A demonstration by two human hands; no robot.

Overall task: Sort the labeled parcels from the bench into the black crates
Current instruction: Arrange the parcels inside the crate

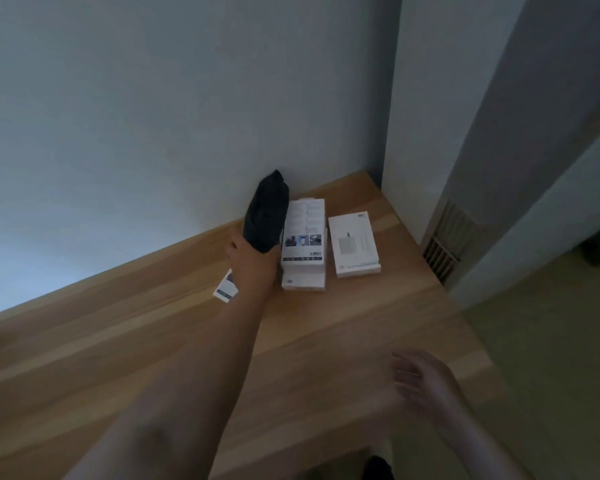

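1. Surface (153, 341): light wood, running from near left to the far right corner, set against a pale wall (153, 116).
2. Left hand (253, 261): arm stretched far across the surface, fingers closed round the lower end of a black parcel (266, 213). The parcel stands tilted, top end leaning toward the wall, lower end in the grip. Whether it is clear of the surface, cannot tell.
3. White stack (303, 244): boxes piled just right of the black parcel, touching or nearly touching the left hand. Top box shows printed pictures and a dark band along its near edge; print too small to read.
4. Flat white box (354, 245): lies just right of the stack, apart from it by a narrow gap, resting on another white box beneath.
5. Small box (225, 289): white with a dark band, lying on the surface just left of the left wrist, partly hidden by the arm.
6. Right hand (420, 379): near right, over the surface edge, blurred; fingers loosely spread, holding nothing.
7. Vent (444, 244): slatted grille low on the wall beyond the surface's right edge.
8. No crates in view.
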